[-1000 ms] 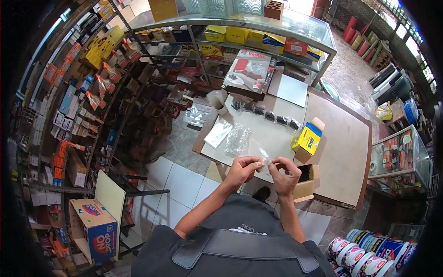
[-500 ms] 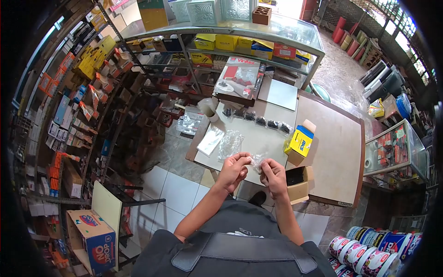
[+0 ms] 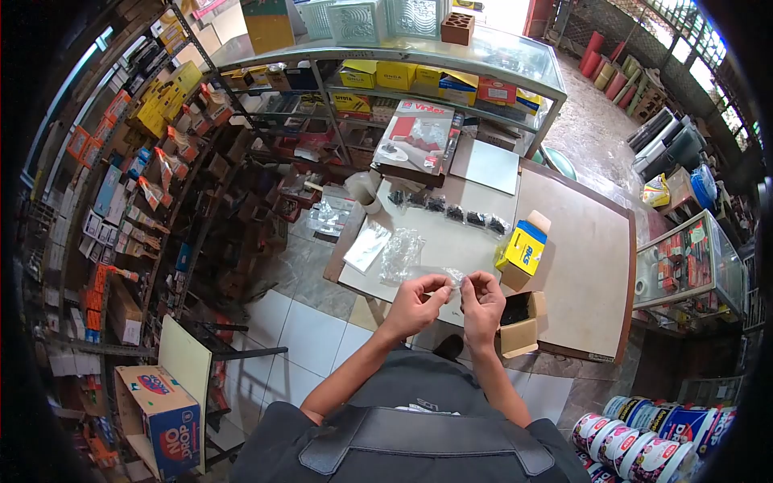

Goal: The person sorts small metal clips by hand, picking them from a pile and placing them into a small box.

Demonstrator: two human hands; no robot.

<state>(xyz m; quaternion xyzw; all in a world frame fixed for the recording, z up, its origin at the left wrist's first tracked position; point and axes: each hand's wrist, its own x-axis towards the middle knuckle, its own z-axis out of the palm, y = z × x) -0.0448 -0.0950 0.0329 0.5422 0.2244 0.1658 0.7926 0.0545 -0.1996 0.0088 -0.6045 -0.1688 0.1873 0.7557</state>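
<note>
Between my hands, over the near edge of the table (image 3: 580, 241), is a clear plastic bag (image 3: 444, 271). My left hand (image 3: 416, 304) pinches one side of its edge, and my right hand (image 3: 482, 299) pinches the other. Beyond them lie loose clear plastic bags (image 3: 400, 251) and a flat stack of clear bags (image 3: 367, 245). A row of small clear packets with dark contents (image 3: 455, 213) runs across the table. Right of my right hand stands an open cardboard box (image 3: 519, 336) with dark contents, and behind it a yellow and blue box (image 3: 523, 248).
A large Vinilex box (image 3: 415, 138) and a pale square tile (image 3: 485, 166) lie at the table's back. Behind is a glass display counter (image 3: 403, 50). Stocked shelves (image 3: 153, 169) line the left, and paint buckets (image 3: 632, 445) are stacked at lower right.
Both hands have shifted slightly right. The bag between them now shows more spread out, and the fingertips have come closer together along its edge. The things on the table have stayed put.
</note>
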